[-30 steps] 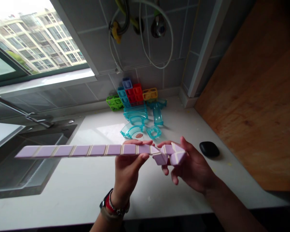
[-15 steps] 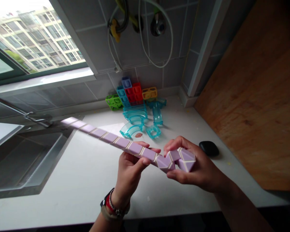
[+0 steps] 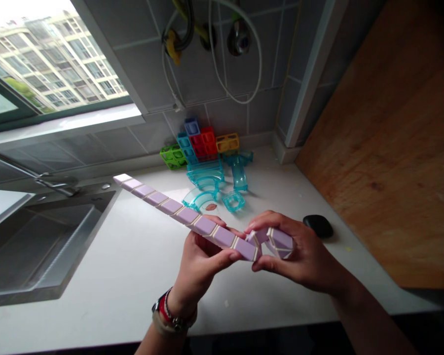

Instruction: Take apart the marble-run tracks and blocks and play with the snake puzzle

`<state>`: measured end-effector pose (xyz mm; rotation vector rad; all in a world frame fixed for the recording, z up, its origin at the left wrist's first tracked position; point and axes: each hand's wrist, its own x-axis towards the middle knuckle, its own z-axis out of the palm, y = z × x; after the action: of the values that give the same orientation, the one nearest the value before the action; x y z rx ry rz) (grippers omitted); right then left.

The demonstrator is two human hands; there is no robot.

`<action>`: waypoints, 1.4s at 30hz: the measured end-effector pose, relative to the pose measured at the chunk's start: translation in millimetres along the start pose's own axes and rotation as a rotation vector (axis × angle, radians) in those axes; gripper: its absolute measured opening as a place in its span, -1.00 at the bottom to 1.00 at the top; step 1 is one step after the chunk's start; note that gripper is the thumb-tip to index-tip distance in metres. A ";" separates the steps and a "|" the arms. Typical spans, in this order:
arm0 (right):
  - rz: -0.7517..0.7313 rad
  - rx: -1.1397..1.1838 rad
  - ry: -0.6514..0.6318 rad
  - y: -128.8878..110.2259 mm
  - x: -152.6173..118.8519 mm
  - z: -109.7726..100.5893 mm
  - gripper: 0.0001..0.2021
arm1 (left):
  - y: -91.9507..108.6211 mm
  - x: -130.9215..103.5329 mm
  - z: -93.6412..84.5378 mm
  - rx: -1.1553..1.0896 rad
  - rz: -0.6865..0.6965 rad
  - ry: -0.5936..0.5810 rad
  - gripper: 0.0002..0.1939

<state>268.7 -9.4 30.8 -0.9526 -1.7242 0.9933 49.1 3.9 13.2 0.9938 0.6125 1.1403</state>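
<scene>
A lilac snake puzzle with white seams is held in the air over the white counter. Its long straight run slants up to the left; the right end bends round into a small folded loop. My left hand grips the straight part near the bend, thumb in front and fingers behind. Wrapped round the folded end is my right hand, thumb below and fingers above. A watch and a red band sit on my left wrist.
Coloured blocks and clear teal track pieces lie by the tiled wall. At the left is a sink with a faucet. A black rounded object lies right, near a wooden board.
The folded end of the snake puzzle has turned in my right hand, and its loop looks more open. The straight run's far tip has moved right, and my left thumb sits slightly further right.
</scene>
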 end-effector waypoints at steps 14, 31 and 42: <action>-0.243 -0.572 0.203 -7.5 -3.6 25.1 -0.60 | -3.4 0.8 10.0 0.261 0.249 0.214 -0.54; 0.204 -0.051 0.319 -7.9 -4.3 48.5 -0.61 | -12.4 -1.3 11.2 0.521 0.504 0.223 -0.62; 0.093 0.017 0.351 -7.9 -6.3 52.4 -0.70 | -11.8 -6.6 12.5 0.468 0.474 0.380 -0.67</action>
<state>220.0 -29.3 21.7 -1.1310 -1.3874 0.8397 62.7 -7.6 7.9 1.3799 1.0129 1.6720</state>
